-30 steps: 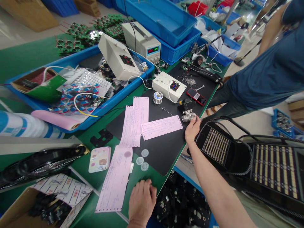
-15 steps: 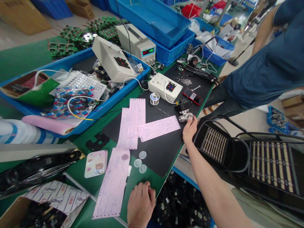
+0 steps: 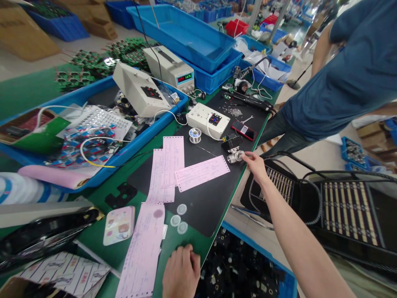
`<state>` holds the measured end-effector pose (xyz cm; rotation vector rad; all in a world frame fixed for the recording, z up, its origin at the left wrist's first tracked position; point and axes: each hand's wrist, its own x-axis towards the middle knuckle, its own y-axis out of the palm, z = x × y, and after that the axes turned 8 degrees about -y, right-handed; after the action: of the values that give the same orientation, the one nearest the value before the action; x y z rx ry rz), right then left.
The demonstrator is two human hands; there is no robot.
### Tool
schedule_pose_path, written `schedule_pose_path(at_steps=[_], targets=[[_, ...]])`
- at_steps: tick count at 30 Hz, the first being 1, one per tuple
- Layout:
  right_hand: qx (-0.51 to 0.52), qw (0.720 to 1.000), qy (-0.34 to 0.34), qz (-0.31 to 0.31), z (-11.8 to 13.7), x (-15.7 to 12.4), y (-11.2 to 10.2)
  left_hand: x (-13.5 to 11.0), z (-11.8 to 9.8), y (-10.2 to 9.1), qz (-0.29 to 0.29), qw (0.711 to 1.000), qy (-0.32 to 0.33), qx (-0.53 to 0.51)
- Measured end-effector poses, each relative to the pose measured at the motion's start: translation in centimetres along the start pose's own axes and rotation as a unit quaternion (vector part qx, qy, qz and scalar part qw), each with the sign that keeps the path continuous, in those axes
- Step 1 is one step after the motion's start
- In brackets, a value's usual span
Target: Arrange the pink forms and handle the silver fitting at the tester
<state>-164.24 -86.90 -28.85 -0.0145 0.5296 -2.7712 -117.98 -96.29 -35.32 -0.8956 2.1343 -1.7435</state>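
Note:
At the table's right edge, my right hand (image 3: 254, 164) has its thumb and fingers pinched at the near end of a shiny metal valve (image 3: 235, 156). The valve lies on the black mat (image 3: 204, 203), joined to a black part (image 3: 230, 142) behind it. My left hand (image 3: 182, 271) rests on the green tabletop near the front edge, its fingers curled in and nothing visible in them. Several translucent round discs (image 3: 182, 209) lie just beyond it, beside pink printed slips (image 3: 141, 252). Another pink slip (image 3: 202, 173) lies left of the valve.
Behind the valve are a red phone (image 3: 244, 130), a white switch box (image 3: 207, 120), a solder spool (image 3: 195, 135) and loose screws (image 3: 234, 112). A blue tray (image 3: 124, 159) of parts fills the left. A person (image 3: 350, 78) stands at right, beyond a chair (image 3: 350, 211).
My right hand has turned and drawn slightly outward, its fingers now at the valve's end. The view has shifted a little; my left hand stays put on the table.

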Motion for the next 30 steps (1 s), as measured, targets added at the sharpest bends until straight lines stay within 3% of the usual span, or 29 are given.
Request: schedule_pose_path(at_steps=[8, 19, 30], targets=[[-0.025, 0.995, 0.066, 0.074, 1.4, 1.7, -1.4, -0.2, 0.1, 0.2, 0.004, 1.000, -0.003, -0.001], [-0.161, 0.982, -0.013, 0.102, 2.7, 2.4, -2.6, -0.2, 0.2, 0.2, -0.003, 1.000, 0.003, -0.002], [-0.202, 0.973, -0.041, 0.103, 2.9, 1.9, -2.2, -0.3, 0.0, 0.0, 0.011, 1.000, -0.007, 0.002]])
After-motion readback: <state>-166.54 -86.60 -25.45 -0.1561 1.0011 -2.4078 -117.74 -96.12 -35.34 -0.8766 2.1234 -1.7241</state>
